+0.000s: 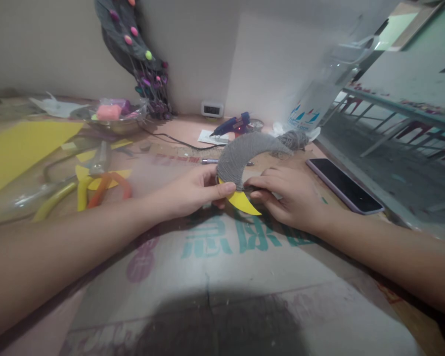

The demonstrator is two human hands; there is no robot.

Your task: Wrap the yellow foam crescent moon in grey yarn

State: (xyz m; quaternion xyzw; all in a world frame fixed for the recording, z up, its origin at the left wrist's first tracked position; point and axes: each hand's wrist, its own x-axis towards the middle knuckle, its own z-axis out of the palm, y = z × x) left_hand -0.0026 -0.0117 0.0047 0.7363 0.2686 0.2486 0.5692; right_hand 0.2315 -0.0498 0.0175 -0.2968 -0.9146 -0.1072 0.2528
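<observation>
A crescent, wound in grey yarn over most of its length, is tilted above the printed cardboard. Its lower tip is bare yellow. My left hand pinches the crescent near the edge of the winding, thumb in front and fingers behind. Close to the inner curve, my right hand has its fingers curled together at the yarn; the strand between them is hard to make out. A ball of grey yarn lies behind the crescent's upper tip.
Behind are a blue glue gun, a pen and a small digital clock. A phone lies at right, near a clear plastic container. Orange-handled scissors and yellow sheet are at left.
</observation>
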